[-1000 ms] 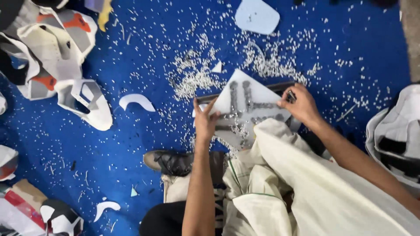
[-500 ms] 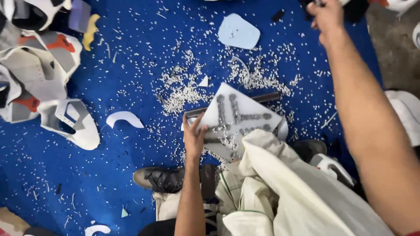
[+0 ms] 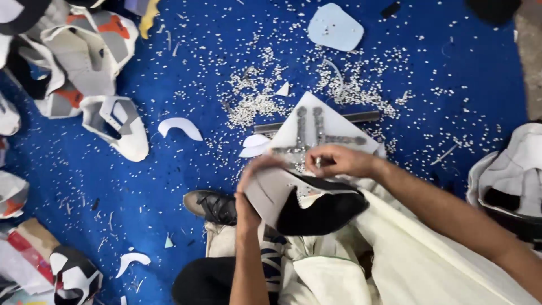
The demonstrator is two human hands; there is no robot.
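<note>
My left hand [image 3: 252, 182] grips a cut shoe upper piece [image 3: 307, 204], grey and white outside, black inside, held over my lap. My right hand [image 3: 339, 160] rests at the piece's top edge, fingers pinched on a small metal tool [image 3: 318, 162]. Just beyond the hands lies a white square board [image 3: 333, 125] with rows of punched grey marks, sitting across a dark metal bar [image 3: 361, 117]. Cream cloth [image 3: 412, 265] covers my legs, and my black shoe [image 3: 213, 205] pokes out to the left.
The blue floor mat [image 3: 186, 73] is strewn with small white punch-outs. Shoe upper pieces [image 3: 84, 62] are piled at the left, more at bottom left [image 3: 73, 277] and right edge [image 3: 511, 181]. A pale blue cut piece [image 3: 335, 27] lies at top, white scraps [image 3: 179, 126] nearby.
My right hand came back from the far top right down to the board. My left hand, earlier pressed on the board, now holds up a shoe upper piece.
</note>
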